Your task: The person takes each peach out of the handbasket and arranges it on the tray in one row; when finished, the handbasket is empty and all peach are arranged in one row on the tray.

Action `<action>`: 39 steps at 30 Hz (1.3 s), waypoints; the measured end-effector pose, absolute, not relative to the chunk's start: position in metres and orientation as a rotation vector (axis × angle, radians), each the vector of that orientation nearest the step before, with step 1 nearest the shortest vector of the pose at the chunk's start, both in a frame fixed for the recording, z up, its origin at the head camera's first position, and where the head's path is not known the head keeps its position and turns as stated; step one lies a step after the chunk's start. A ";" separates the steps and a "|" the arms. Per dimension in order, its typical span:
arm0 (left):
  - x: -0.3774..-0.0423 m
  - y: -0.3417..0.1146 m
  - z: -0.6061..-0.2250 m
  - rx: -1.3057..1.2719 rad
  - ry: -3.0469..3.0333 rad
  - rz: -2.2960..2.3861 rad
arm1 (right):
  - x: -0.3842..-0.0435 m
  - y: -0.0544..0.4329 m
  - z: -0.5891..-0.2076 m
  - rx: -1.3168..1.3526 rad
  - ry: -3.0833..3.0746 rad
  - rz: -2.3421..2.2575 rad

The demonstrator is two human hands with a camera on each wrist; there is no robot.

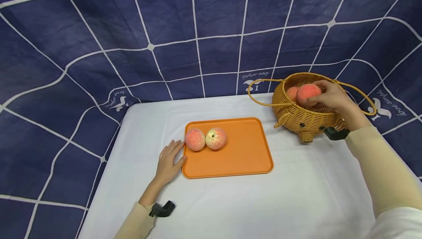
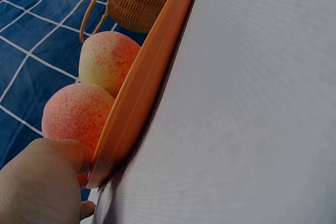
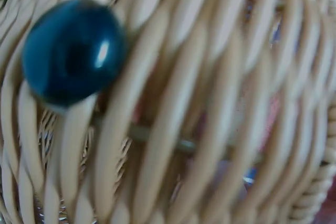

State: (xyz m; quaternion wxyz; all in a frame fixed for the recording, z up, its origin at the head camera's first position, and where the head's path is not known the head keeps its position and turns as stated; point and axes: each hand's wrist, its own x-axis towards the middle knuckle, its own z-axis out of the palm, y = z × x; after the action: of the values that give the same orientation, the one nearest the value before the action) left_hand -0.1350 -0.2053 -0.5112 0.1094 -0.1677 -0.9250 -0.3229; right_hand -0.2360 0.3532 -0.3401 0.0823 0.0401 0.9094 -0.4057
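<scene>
At the mouth of a wicker basket (image 1: 287,120) with an animal face, my right hand (image 1: 333,96) grips a reddish peach (image 1: 308,94). Another peach (image 1: 291,93) lies inside the basket beside it. My left hand (image 1: 169,164) rests with its fingers spread at the left edge of an orange tray (image 1: 244,154). Two peaches sit side by side at the tray's upper left: a pink speckled peach (image 1: 195,139) and a paler yellow peach (image 1: 215,138). In the left wrist view the thumb is by the pink peach (image 2: 79,114). The right wrist view shows only basket weave (image 3: 178,103) and a dark bead eye (image 3: 73,51).
The basket's two looped handles (image 1: 254,96) hang outward at its left and right. A white cloth (image 1: 230,206) covers the table. Behind and at the sides hangs a dark blue curtain (image 1: 171,19) with a white grid.
</scene>
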 end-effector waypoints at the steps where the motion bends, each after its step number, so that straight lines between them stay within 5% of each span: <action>1: -0.135 -0.205 -0.511 -0.494 -2.718 -0.949 | -0.234 0.353 -0.339 0.125 2.717 -1.240; 19: -0.135 -0.206 -0.511 -0.490 -2.715 -0.940 | -0.207 0.329 -0.324 0.191 2.812 -1.596; 39: -0.135 -0.206 -0.509 -0.469 -2.748 -0.946 | -0.175 0.264 -0.321 -0.170 2.565 -1.948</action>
State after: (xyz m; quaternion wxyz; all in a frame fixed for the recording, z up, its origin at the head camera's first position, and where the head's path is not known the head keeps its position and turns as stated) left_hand -0.1353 -0.2056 -0.5092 0.0988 -0.1587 -0.9289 -0.3197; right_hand -0.1749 0.2642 -0.3210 -0.0418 -0.0526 0.7945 -0.6035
